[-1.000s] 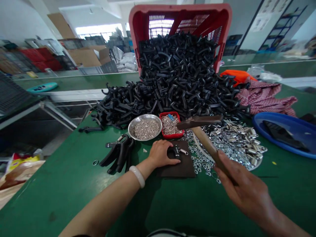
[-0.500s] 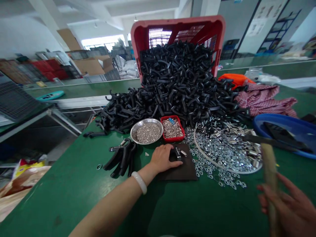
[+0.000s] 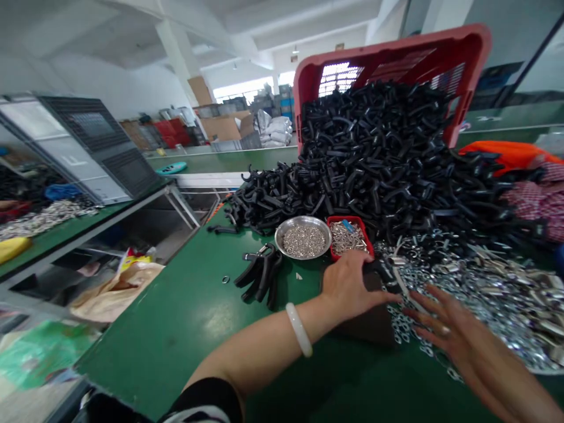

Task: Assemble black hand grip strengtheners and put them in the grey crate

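Black plastic grip (image 3: 379, 271) sits under the left hand (image 3: 352, 286), on a dark mat (image 3: 365, 323) on the green table (image 3: 176, 335). That hand lies open on the grip with its fingers stretched out, and a white bangle (image 3: 298, 329) is on its wrist. The right hand (image 3: 462, 329) is open too, with its fingers spread wide, just over a big spill of silver washers (image 3: 497, 299), and it holds nothing. A moment ago that hand had a wooden hammer up in the air. Now the hammer is out of view, so neither hand has a tool, and I cannot see where it went. The head has turned as well, so everything sits further right than before. Past the hands are a steel bowl of small rings (image 3: 303, 238), a red tray of metal clips (image 3: 348, 235), and a stack of black grips (image 3: 259, 273) beside a loose ring (image 3: 226, 279). Behind them, a big heap of black handles (image 3: 374, 158) spills from a tipped red crate (image 3: 392, 64).
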